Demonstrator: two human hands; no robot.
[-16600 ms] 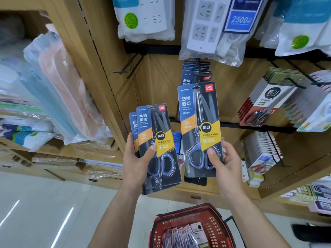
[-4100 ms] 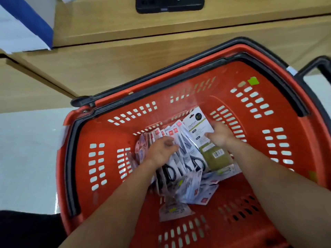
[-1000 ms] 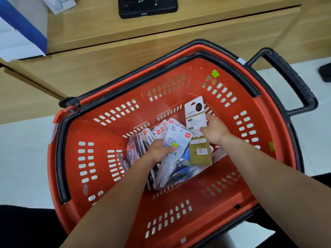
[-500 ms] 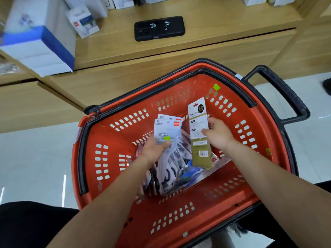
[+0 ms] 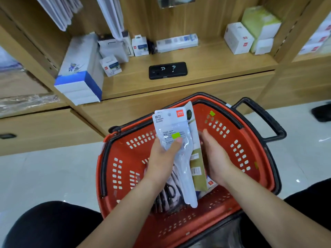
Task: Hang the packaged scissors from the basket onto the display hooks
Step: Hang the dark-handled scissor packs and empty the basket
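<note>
Basket (image 5: 121,167) is sitting on floor (image 5: 44,176) before shelf (image 5: 215,65), scissors packs (image 5: 170,192) lying in it; phone (image 5: 168,70) is lying on shelf behind, stacked boxes (image 5: 80,74) standing left, cartons (image 5: 238,38) right.

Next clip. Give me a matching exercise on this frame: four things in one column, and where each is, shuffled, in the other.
Things
1. white packet
2. phone
3. basket
4. olive packet

Places
A. lying flat on the wooden shelf
B. red, below both hands
C. gripped by the left hand, thumb on its front
D. touching the right hand, partly behind the white packet

Pairs: 1-C, 2-A, 3-B, 4-D
</note>
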